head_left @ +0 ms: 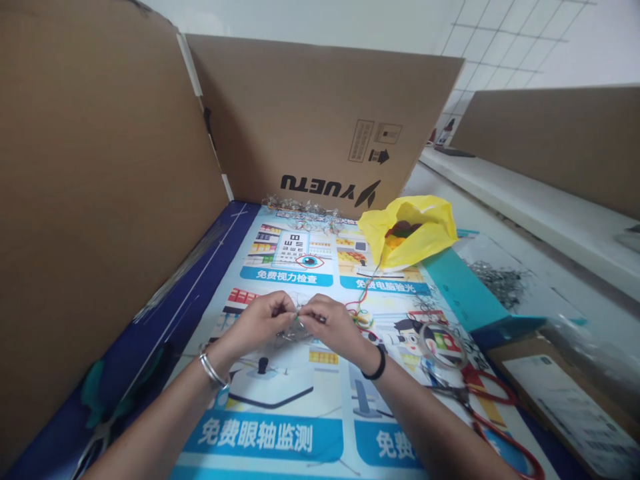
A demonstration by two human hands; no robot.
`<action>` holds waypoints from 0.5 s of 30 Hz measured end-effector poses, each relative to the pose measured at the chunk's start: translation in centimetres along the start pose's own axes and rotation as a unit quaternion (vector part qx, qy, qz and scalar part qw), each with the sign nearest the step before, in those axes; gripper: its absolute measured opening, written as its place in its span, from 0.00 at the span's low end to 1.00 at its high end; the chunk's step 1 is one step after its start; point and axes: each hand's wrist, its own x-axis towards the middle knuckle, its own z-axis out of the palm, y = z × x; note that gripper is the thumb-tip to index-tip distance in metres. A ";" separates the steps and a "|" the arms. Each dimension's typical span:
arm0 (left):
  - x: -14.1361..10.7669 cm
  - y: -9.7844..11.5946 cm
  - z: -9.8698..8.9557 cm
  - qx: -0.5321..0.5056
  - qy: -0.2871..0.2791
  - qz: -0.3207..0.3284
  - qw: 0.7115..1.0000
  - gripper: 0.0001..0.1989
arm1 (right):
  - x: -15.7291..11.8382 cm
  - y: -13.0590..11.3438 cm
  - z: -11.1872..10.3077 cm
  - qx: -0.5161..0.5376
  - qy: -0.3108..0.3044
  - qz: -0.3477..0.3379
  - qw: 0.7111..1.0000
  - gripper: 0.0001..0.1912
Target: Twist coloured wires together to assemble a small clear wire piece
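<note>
My left hand [270,319] and my right hand [327,323] meet over the printed sheet, fingertips pinched almost together. A bit of green thread [299,313] shows between them. Under the fingers hangs a tangle of thin silvery wire [291,332], partly hidden by the hands; its exact shape is unclear. Red, green and yellow thread [364,319] lies loosely just right of my right hand and runs up to a yellow plastic bag [425,223]. Dark red and orange balls [403,230] sit inside that bag.
Red-handled scissors [493,393] and a roll of clear tape [443,345] lie to the right. Teal-handled pliers [97,400] rest at the left. Wire pieces [310,212] lie by the back cardboard panel [310,120], more wire bits [500,283] at right. A cardboard box [570,400] stands lower right.
</note>
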 end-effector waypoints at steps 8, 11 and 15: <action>-0.1 -0.2 -0.1 0.010 -0.015 0.007 1.000 0.03 | 0.1 0.2 0.2 -0.005 -0.014 0.005 1.000 0.06; -0.1 -0.2 -0.1 0.015 -0.020 0.010 1.000 0.03 | 0.1 0.3 0.2 -0.016 -0.019 0.000 1.000 0.06; -0.2 -0.2 -0.2 0.015 -0.024 0.016 0.999 0.03 | 0.1 0.4 0.0 -0.017 -0.030 -0.011 0.999 0.06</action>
